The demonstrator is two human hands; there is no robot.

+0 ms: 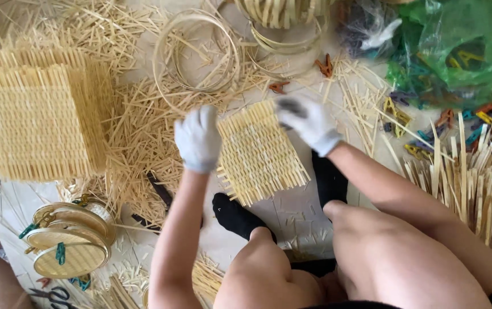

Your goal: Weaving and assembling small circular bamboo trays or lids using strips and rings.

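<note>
Woven bamboo mat (260, 151) lay on the floor between both gloved hands, left hand (198, 139) clasping its left edge, right hand (309, 123) pinching its top right corner, fingers curled.

Small woven mat (260, 151) in the middle of the floor (291, 214), between left hand (198, 139) and right hand (309, 122). Stack of woven mats (34, 117) far left. Hoops (197, 51) behind the small mat. Round lids (71, 240) near left. Clips (457, 123) far right. Pile of strips (474, 183) right.
</note>
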